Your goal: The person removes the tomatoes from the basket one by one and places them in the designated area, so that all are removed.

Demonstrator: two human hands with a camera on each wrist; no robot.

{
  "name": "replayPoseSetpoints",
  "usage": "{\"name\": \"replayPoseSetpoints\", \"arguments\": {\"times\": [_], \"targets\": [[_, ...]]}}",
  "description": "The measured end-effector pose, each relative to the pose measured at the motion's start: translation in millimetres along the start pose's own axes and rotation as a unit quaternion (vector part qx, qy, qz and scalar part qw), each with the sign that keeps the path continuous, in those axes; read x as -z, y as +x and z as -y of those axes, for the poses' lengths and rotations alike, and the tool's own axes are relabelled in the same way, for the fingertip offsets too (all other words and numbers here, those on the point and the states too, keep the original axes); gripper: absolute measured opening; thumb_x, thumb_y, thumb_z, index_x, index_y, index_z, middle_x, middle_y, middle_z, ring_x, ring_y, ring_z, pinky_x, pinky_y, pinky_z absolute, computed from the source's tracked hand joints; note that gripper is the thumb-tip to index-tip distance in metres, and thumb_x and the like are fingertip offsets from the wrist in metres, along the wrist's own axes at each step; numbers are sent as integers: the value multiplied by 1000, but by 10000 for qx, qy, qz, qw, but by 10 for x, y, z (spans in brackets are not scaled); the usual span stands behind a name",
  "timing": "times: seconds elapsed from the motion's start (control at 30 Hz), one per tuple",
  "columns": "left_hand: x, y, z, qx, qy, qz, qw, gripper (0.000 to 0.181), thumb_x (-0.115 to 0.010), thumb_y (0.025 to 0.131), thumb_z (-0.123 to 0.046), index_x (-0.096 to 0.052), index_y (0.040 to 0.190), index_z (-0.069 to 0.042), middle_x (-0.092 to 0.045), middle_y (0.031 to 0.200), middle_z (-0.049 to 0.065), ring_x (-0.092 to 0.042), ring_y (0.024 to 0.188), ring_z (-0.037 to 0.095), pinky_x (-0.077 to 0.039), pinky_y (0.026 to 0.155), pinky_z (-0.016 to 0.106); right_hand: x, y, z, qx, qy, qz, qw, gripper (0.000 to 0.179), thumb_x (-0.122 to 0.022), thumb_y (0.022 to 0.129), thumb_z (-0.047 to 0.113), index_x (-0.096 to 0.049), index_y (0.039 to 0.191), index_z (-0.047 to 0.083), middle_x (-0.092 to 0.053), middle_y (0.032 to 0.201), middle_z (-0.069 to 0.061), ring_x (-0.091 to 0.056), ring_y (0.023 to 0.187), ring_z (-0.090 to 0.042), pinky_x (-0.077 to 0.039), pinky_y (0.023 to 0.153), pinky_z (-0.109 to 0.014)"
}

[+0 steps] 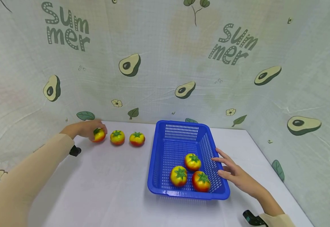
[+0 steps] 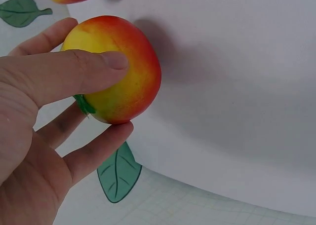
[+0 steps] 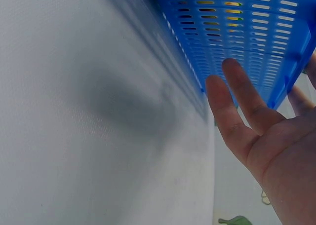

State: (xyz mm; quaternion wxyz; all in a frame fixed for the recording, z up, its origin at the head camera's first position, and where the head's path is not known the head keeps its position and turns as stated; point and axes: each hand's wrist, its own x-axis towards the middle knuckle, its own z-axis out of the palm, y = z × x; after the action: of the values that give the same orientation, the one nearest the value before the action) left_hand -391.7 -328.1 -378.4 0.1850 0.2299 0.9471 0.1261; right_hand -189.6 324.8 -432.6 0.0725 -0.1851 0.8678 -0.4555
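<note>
My left hand (image 1: 89, 128) pinches a yellow-and-red tomato (image 2: 140, 77) with a green leafy top, at the table's far left. In the left wrist view the thumb lies across the fruit and the fingers reach round its other side. Two similar tomatoes, a nearer one (image 1: 117, 137) and a farther one (image 1: 137, 139), stand in a row to its right. At the blue plastic basket's (image 1: 176, 148) right rim is my right hand (image 1: 238, 176), fingers spread and loosely extended along the outer wall. Whether those fingertips touch the basket, I cannot tell.
Inside the basket, three tomatoes sit near the front right: one at the left (image 1: 178, 176), one behind (image 1: 193, 162) and one in front (image 1: 201, 181). A white table (image 1: 111, 183) bears everything. A printed cloth (image 1: 159, 41) hangs behind and at both sides.
</note>
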Motion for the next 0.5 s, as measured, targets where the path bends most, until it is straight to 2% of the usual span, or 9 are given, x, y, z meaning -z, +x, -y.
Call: {"name": "replayPoseSetpoints", "arguments": {"times": [0.3, 0.5], "targets": [[-50, 17, 69, -20, -42, -25, 10000, 55, -83, 79, 8, -70, 128, -15, -55, 138, 19, -49, 122, 41, -47, 107, 70, -2, -3, 4, -11, 63, 15, 10000, 49, -57, 110, 18, -49, 158, 12, -2, 179, -14, -57, 132, -48, -59, 94, -30], [-73, 22, 82, 23, -56, -32, 10000, 57, -83, 78, 7, -70, 129, -15, -56, 139, 18, -49, 123, 41, -47, 107, 70, -1, -4, 2, -49, 38, 0, 10000, 49, -57, 110, 19, -49, 158, 12, -2, 179, -13, -56, 133, -49, -61, 95, -38]]}}
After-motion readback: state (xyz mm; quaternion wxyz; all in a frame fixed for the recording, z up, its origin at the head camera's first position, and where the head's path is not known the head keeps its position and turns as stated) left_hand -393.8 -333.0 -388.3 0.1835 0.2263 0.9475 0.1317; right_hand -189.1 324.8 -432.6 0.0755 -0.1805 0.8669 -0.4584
